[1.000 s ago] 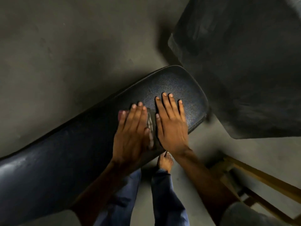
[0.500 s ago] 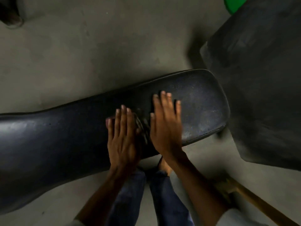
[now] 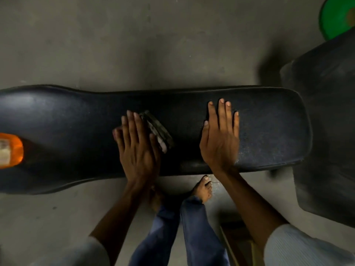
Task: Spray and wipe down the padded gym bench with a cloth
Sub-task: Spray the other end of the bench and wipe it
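Just the background
Grey concrete floor (image 3: 96, 45), a green round thing (image 3: 336, 18) top right, big dark slab (image 3: 326, 131) below it.

One padded bench (image 3: 76, 121), one cloth (image 3: 159, 131), two hands (image 3: 138, 148) (image 3: 221, 139), one orange bottle (image 3: 9, 150), two bare feet (image 3: 203, 189) (image 3: 156, 198)

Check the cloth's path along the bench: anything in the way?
Yes, two things. The right hand lies flat on the bench to the right of the cloth, which is under the left hand. Far left, an orange bottle sits on the bench at the frame edge.
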A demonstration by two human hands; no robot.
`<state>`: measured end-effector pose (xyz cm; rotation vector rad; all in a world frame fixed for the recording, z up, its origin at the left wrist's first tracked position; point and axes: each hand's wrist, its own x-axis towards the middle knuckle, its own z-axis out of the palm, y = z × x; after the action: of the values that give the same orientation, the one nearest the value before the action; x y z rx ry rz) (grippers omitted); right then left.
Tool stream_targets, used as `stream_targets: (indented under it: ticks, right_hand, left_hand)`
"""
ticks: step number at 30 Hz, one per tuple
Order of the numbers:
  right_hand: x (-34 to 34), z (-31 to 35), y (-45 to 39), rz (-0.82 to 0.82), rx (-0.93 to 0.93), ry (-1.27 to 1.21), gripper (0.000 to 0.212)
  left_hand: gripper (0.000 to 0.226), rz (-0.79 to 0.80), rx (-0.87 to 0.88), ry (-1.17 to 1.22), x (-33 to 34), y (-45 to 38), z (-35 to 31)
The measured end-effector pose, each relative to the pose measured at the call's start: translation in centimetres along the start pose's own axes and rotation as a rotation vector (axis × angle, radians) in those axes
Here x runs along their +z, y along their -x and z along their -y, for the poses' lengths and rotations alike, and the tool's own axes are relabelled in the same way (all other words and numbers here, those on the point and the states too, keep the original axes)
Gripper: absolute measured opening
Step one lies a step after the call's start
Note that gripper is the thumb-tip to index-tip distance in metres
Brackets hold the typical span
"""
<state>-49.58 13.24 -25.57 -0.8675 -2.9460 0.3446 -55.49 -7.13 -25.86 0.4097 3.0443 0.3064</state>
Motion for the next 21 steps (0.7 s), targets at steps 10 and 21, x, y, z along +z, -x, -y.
stream_targets:
  ticks: [10,21]
  right_hand:
    - [-0.2,0.3,-0.1,0.001,0.003,0.001,0.056]
    - [0.1,0.3,0.0,-0.04,-0.005,0.006,0.057]
  left_hand:
    - [0.065,0.091,0.257,0.002,0.5,6.0,0.4]
    - [0.066,-0.083,-0.191,0.027,-0.3,-2.1,0.6]
